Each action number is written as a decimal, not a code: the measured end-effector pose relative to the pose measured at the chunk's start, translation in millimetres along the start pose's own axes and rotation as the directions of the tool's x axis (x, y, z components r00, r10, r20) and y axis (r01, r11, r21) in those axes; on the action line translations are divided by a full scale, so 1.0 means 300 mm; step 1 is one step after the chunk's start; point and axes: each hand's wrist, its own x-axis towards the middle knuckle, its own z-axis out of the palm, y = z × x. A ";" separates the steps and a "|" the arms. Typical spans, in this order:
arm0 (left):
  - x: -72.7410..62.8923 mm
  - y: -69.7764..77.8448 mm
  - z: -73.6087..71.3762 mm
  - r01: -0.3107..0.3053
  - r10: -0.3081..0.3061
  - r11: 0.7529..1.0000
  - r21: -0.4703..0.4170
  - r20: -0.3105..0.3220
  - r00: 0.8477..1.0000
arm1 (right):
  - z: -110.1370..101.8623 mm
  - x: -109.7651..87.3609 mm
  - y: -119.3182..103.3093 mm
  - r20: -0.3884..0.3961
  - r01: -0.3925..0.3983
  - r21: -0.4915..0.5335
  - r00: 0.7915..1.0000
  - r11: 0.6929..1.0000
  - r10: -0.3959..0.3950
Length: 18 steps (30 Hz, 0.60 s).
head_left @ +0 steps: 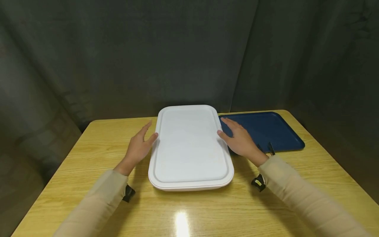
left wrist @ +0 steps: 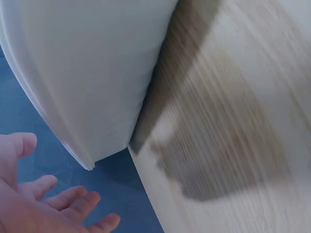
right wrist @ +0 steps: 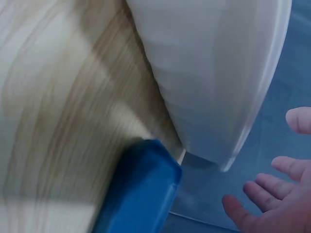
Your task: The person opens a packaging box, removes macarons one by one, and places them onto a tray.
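A white lidded bin (head_left: 190, 144) stands on the wooden table, its flat lid with a raised rim facing up. To its left is my left hand (head_left: 139, 144), fingers spread and thumb at the lid's edge. On the other side my right hand (head_left: 239, 140) mirrors it, thumb by the right rim. In the left wrist view the fingers of the left hand (left wrist: 63, 199) lie apart from the bin's white side wall (left wrist: 102, 73). The right wrist view likewise has a gap between the right hand (right wrist: 277, 194) and the wall (right wrist: 194, 73).
A dark blue tray (head_left: 266, 131) lies at the back right of the table, partly behind the right hand. The wooden table (head_left: 97, 158) ends at a dark grey curtain (head_left: 127, 59) behind. Black straps (head_left: 259, 182) hang below both sleeves.
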 end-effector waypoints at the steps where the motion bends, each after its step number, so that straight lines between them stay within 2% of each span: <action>1: -0.001 0.000 0.003 0.014 -0.014 1.000 -0.014 0.007 1.000 | 0.006 0.000 -0.001 0.002 -0.008 0.010 1.000 1.000 0.008; 4: -0.004 -0.004 0.013 0.061 -0.059 0.997 -0.056 0.035 0.998 | 0.021 0.001 -0.003 0.008 -0.046 0.028 0.999 0.999 0.046; 8: -0.007 -0.018 0.030 0.092 -0.085 0.992 -0.087 0.077 0.993 | 0.036 0.000 -0.002 0.031 -0.116 0.033 0.993 0.993 0.115; 13: -0.014 -0.033 0.040 0.084 -0.074 0.991 -0.102 0.100 0.992 | 0.043 -0.004 0.007 0.083 -0.184 0.049 0.980 0.982 0.180; 18: -0.023 -0.046 0.047 0.073 -0.057 0.988 -0.136 0.120 0.991 | 0.046 -0.006 0.023 0.130 -0.205 0.042 0.972 0.978 0.198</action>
